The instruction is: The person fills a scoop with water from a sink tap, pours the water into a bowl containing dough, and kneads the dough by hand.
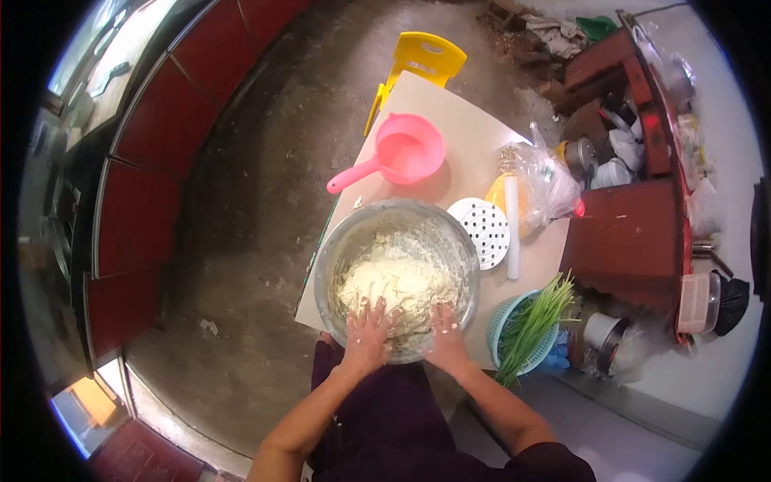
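Observation:
A wide metal bowl (328, 265) stands at the near end of the pale table, its inner wall smeared with flour. Inside lies a lumpy, pale yellow dough (397, 277). My left hand (369, 331) rests with spread fingers on the near left part of the dough, bits of dough sticking to its skin. On the near right side of the bowl, my right hand (444, 333) touches the edge of the dough, its fingers apart and also coated. Neither hand grips anything.
Beyond the bowl sits a pink ladle (409, 149) on the table (434, 96). To the right are a white perforated disc (484, 233), a white roll (512, 233), plastic bags (546, 181) and a basket (494, 329) of green stalks (530, 333). A yellow chair (430, 56) stands behind.

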Action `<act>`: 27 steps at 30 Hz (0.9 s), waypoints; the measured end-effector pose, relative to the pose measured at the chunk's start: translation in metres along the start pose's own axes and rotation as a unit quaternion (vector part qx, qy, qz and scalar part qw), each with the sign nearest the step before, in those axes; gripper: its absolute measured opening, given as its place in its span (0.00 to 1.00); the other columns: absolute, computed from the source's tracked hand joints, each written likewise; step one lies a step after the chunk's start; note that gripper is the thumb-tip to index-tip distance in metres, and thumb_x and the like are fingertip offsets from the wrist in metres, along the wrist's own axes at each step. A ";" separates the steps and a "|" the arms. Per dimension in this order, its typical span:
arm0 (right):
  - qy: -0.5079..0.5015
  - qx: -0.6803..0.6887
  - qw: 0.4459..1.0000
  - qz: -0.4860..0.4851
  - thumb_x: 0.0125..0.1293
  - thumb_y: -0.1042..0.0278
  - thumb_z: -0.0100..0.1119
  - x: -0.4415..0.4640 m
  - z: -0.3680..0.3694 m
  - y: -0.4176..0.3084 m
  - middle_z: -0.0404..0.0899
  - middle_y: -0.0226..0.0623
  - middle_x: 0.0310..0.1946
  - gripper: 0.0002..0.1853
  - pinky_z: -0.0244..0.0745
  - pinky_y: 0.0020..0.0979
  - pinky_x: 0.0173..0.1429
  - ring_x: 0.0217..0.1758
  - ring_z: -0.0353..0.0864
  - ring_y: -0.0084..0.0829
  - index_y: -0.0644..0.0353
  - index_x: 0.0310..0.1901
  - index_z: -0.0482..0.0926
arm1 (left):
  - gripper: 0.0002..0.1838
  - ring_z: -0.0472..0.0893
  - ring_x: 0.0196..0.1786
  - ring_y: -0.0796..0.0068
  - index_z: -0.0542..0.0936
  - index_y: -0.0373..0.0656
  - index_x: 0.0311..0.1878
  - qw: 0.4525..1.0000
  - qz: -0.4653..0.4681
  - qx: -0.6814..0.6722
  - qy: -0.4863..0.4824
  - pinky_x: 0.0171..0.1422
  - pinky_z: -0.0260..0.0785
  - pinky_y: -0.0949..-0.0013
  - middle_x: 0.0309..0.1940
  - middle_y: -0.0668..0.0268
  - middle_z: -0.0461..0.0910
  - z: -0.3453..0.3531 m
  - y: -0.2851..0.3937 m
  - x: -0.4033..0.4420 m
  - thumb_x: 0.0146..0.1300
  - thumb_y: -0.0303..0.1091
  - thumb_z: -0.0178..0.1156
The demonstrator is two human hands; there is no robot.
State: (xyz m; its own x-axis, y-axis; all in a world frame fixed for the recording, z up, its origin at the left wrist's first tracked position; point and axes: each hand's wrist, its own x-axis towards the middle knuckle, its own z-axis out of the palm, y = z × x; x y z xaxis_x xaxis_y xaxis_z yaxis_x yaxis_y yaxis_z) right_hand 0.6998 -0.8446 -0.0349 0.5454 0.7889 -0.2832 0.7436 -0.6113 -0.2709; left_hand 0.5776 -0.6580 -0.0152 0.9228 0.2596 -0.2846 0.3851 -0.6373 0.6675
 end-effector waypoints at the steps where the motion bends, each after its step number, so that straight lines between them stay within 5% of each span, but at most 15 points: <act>1: 0.015 -0.040 0.999 -0.007 0.44 0.57 0.70 0.003 0.009 0.001 0.52 0.61 0.64 0.49 0.58 0.49 0.67 0.68 0.55 0.58 0.67 0.66 0.56 | 0.40 0.54 0.70 0.41 0.66 0.59 0.66 0.999 0.009 0.048 0.009 0.68 0.48 0.36 0.68 0.53 0.57 0.005 0.001 0.002 0.45 0.30 0.64; 3: 0.052 -0.124 0.991 -0.023 0.40 0.57 0.72 0.024 0.033 0.016 0.56 0.62 0.61 0.49 0.61 0.50 0.64 0.66 0.57 0.60 0.68 0.64 0.59 | 0.41 0.58 0.67 0.38 0.65 0.59 0.67 0.988 0.032 0.145 0.037 0.65 0.53 0.36 0.68 0.52 0.58 0.018 -0.004 0.017 0.45 0.30 0.64; 6: 0.042 -0.042 0.998 -0.023 0.40 0.60 0.71 0.042 0.048 0.044 0.62 0.57 0.57 0.45 0.67 0.49 0.59 0.61 0.64 0.58 0.64 0.62 0.62 | 0.40 0.65 0.61 0.38 0.65 0.59 0.67 0.976 0.047 0.183 0.106 0.60 0.59 0.38 0.65 0.50 0.60 0.044 -0.017 0.035 0.45 0.30 0.63; 9: -0.094 0.102 0.987 0.085 0.41 0.61 0.71 0.059 0.001 0.033 0.67 0.52 0.57 0.43 0.71 0.46 0.55 0.55 0.72 0.56 0.60 0.62 0.64 | 0.41 0.70 0.56 0.41 0.66 0.58 0.65 0.989 0.050 0.108 0.082 0.55 0.66 0.45 0.60 0.49 0.65 0.029 -0.018 0.044 0.42 0.32 0.66; 12: -0.029 0.138 0.990 0.029 0.42 0.61 0.70 0.082 -0.003 0.048 0.70 0.48 0.57 0.42 0.72 0.43 0.55 0.50 0.77 0.52 0.56 0.63 0.65 | 0.48 0.70 0.58 0.44 0.65 0.60 0.66 0.997 -0.015 0.070 0.014 0.58 0.68 0.51 0.58 0.51 0.67 -0.006 -0.009 0.069 0.35 0.36 0.73; 14: -0.133 0.189 0.971 0.068 0.47 0.64 0.64 0.113 -0.044 0.049 0.72 0.56 0.54 0.36 0.73 0.45 0.54 0.51 0.76 0.53 0.58 0.62 0.67 | 0.48 0.70 0.59 0.46 0.65 0.59 0.66 0.996 -0.089 0.022 -0.016 0.57 0.69 0.52 0.57 0.53 0.67 -0.037 0.000 0.095 0.35 0.38 0.74; 17: -0.151 0.233 0.954 0.110 0.49 0.65 0.62 0.137 -0.075 0.052 0.69 0.55 0.58 0.35 0.71 0.43 0.58 0.54 0.75 0.52 0.60 0.62 0.67 | 0.50 0.71 0.58 0.42 0.63 0.60 0.67 0.993 -0.108 -0.032 -0.025 0.59 0.68 0.51 0.62 0.53 0.64 -0.059 -0.003 0.123 0.35 0.41 0.73; 20: -0.008 0.121 0.985 0.121 0.51 0.62 0.65 0.115 -0.050 0.035 0.63 0.50 0.64 0.37 0.69 0.45 0.60 0.62 0.67 0.51 0.57 0.64 0.64 | 0.49 0.72 0.55 0.38 0.61 0.61 0.69 0.975 0.063 0.195 0.089 0.61 0.67 0.50 0.67 0.51 0.58 -0.051 0.024 0.106 0.38 0.40 0.71; 22: 0.017 0.111 0.987 0.113 0.54 0.66 0.61 0.084 -0.046 0.013 0.62 0.52 0.64 0.34 0.67 0.46 0.61 0.63 0.66 0.53 0.59 0.64 0.64 | 0.49 0.73 0.53 0.35 0.60 0.63 0.69 0.964 0.093 0.240 0.065 0.56 0.70 0.51 0.69 0.48 0.55 -0.042 0.007 0.105 0.39 0.39 0.70; 26: 0.095 0.080 0.990 0.069 0.57 0.70 0.54 0.030 -0.038 -0.032 0.61 0.56 0.63 0.27 0.66 0.50 0.61 0.58 0.69 0.58 0.62 0.61 0.68 | 0.48 0.77 0.45 0.44 0.63 0.63 0.68 0.969 0.128 0.210 0.024 0.41 0.76 0.54 0.60 0.46 0.63 -0.042 -0.033 0.118 0.37 0.45 0.72; 27: 0.032 0.108 0.990 0.084 0.57 0.70 0.54 0.020 -0.028 -0.042 0.64 0.56 0.61 0.26 0.65 0.50 0.61 0.58 0.69 0.58 0.63 0.60 0.69 | 0.48 0.77 0.42 0.46 0.63 0.63 0.67 0.976 0.116 0.182 0.017 0.39 0.75 0.54 0.56 0.47 0.65 -0.043 -0.032 0.115 0.38 0.48 0.72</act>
State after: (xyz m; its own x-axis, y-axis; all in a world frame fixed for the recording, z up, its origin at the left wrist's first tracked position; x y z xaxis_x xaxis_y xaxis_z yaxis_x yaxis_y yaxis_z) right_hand 0.6904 -0.8016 -0.0032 0.6834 0.6725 -0.2839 0.5438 -0.7285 -0.4167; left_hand 0.6721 -0.5763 -0.0394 0.9870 0.0969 -0.1280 0.1425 -0.8958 0.4209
